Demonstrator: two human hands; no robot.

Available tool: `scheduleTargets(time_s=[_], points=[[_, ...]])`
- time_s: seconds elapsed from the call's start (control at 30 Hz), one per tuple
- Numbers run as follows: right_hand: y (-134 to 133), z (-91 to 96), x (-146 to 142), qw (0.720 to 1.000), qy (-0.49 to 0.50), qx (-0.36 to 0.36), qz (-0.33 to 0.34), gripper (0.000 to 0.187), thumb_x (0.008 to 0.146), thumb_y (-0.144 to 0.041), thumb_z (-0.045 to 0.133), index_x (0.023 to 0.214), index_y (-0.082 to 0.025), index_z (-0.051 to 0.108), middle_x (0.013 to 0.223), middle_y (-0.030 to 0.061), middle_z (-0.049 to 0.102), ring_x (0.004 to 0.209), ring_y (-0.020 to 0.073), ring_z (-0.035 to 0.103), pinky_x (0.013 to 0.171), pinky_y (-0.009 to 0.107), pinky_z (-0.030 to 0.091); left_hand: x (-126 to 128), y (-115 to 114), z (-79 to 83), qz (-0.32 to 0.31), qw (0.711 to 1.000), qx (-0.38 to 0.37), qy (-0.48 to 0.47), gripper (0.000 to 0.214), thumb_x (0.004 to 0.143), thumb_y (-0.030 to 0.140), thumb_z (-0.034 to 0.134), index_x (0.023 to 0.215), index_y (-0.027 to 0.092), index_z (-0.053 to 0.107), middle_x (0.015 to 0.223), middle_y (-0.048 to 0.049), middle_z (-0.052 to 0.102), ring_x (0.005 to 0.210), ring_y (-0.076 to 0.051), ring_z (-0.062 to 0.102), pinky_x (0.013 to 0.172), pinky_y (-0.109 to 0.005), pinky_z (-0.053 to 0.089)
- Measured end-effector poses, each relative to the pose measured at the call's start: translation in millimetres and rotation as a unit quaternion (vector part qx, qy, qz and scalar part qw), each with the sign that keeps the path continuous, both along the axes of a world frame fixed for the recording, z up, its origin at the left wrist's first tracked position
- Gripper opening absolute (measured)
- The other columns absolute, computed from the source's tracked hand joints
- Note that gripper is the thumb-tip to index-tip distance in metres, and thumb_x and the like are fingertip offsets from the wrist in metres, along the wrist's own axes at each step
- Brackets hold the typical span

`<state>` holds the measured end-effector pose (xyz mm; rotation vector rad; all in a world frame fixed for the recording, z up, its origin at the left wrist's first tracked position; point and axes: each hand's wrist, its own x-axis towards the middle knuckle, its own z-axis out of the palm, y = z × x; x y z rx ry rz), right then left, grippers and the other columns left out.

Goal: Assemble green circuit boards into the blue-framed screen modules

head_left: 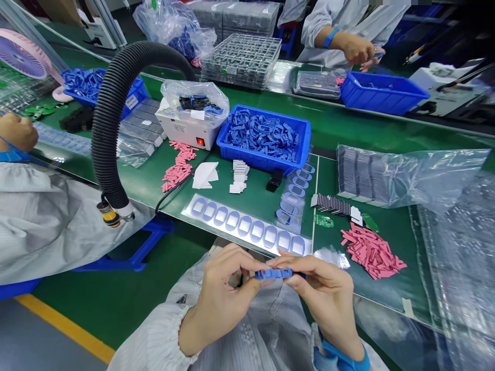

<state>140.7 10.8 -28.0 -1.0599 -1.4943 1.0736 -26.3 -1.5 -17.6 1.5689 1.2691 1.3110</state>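
Both hands pinch one small blue plastic part (274, 273) between them, held edge-on over my lap just off the table's front edge. My left hand (222, 288) grips its left end with thumb and fingers. At the right end, my right hand (323, 283) closes its thumb and fingers on the same part. Some red shows at the part's left end; its inside cannot be seen. Just beyond the hands lies a strip of clear oval stickers (244, 225). A blue bin (305, 149) heaped with similar blue parts stands farther back.
Pink strips lie in piles at right (373, 252) and left (178, 167). White pads (240, 175), a black block (274, 180), a green circuit board (324, 221) and bagged grey pieces (363, 175) lie around. A black hose (102, 118) arches at left. Co-workers' hands (358, 50) show.
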Motion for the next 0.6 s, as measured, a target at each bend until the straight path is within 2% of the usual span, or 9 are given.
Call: scheduleTargets(time_s=[0.1,0.2,0.33,0.47,0.6], points=[[2,-3.1,1,1.0,-0.018,0.007,-0.009,0.004,0.078,-0.025,0.067,0.08,-0.024,0.07,0.077,0.0018,0.075,0.073,0.0194,0.072,0.083,0.038,0.057,-4,3,0.2,-0.031,0.999,-0.029,0.018,0.01,0.071,0.014,0.072,0.079,0.019,0.069,0.067,-0.0031,0.071,0.064,-0.017,0.062,0.055,-0.028,0.051],[2,-5.4,2,0.999,-0.042,0.017,-0.01,0.006,0.077,-0.021,0.068,0.082,-0.024,0.07,0.08,0.0016,0.075,0.076,0.0193,0.072,0.082,0.036,0.057,-7,4,-0.4,-0.061,0.995,-0.083,0.003,0.008,0.074,0.022,0.069,0.081,0.018,0.069,0.073,-0.0056,0.073,0.065,-0.018,0.065,0.056,-0.029,0.053],[-1,-7.8,2,0.999,-0.043,0.003,-0.005,0.011,0.079,-0.018,0.065,0.086,-0.024,0.069,0.087,0.0025,0.075,0.08,0.0186,0.072,0.072,0.028,0.06,-4,5,-4.7,-0.038,0.991,-0.114,-0.054,0.011,0.079,0.027,0.064,0.075,0.017,0.066,0.066,-0.0045,0.07,0.06,-0.016,0.064,0.055,-0.027,0.054],[-4,-10.9,0,0.999,-0.034,-0.023,-0.003,0.012,0.079,-0.018,0.064,0.089,-0.024,0.067,0.091,0.0032,0.074,0.082,0.0181,0.071,0.07,0.025,0.059,1,3,-9.3,-0.016,0.986,-0.131,-0.101,0.012,0.079,0.028,0.063,0.075,0.017,0.064,0.066,-0.0033,0.067,0.061,-0.015,0.063,0.056,-0.026,0.054],[-5,-11.1,1,0.999,-0.033,-0.019,-0.001,0.009,0.08,-0.017,0.063,0.086,-0.022,0.067,0.089,0.0045,0.074,0.081,0.019,0.071,0.07,0.026,0.059,3,1,-9.5,-0.019,0.989,-0.1,-0.105,0.009,0.079,0.025,0.063,0.075,0.017,0.065,0.066,-0.0037,0.066,0.062,-0.016,0.062,0.056,-0.027,0.053]])
